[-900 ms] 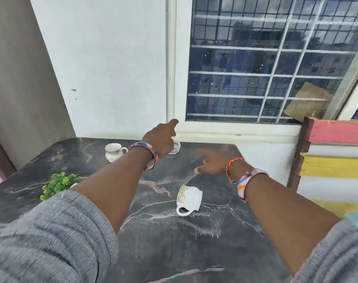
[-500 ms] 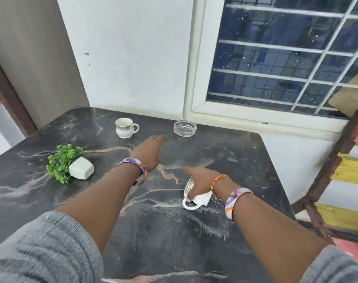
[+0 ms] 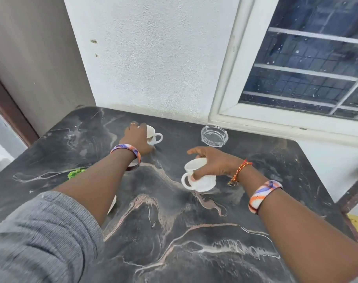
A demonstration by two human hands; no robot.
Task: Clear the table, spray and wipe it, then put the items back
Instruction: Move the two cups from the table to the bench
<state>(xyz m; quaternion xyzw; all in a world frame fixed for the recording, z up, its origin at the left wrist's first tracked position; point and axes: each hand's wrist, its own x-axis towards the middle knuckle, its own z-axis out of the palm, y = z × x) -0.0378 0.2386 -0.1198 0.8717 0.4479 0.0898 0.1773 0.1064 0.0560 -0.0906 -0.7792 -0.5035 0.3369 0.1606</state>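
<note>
I have 2 white teacups in view and each sits under its own grip. The left hand (image 3: 137, 137), upper middle of the frame, is wrapped around the far cup (image 3: 153, 135), which stands upright on the bench (image 3: 174, 231) with its handle pointing right. The right hand (image 3: 213, 165), at frame centre, is clenched around the near cup (image 3: 201, 178), tilted, handle toward the lower left; I cannot tell if it touches the bench. 1 glass ashtray (image 3: 214, 135) sits above and right of the right hand, nearer to it than to the left. 1 green plant (image 3: 76, 173) peeks out left of my left forearm. I judge clearing has just begun.
</note>
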